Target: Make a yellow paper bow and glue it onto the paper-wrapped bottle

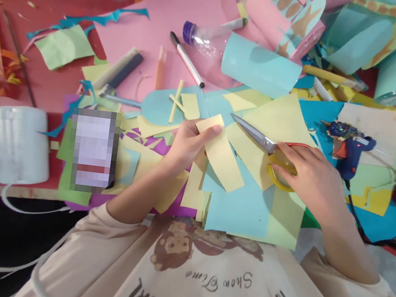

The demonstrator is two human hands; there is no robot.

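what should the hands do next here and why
I'd probably open the scissors and bring the blades to the edge of the pale yellow strip: the right hand holds them with blades apparently together, tips beside the strip, while the left hand pinches the strip near its far end.

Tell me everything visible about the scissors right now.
The scissors have shiny, metal-looking blades, pressed together or nearly so, and red and yellow handles. The right hand grips the handles. The tip points forward and left, just short of the pale yellow strip, over yellow paper; whether they touch that paper is unclear.
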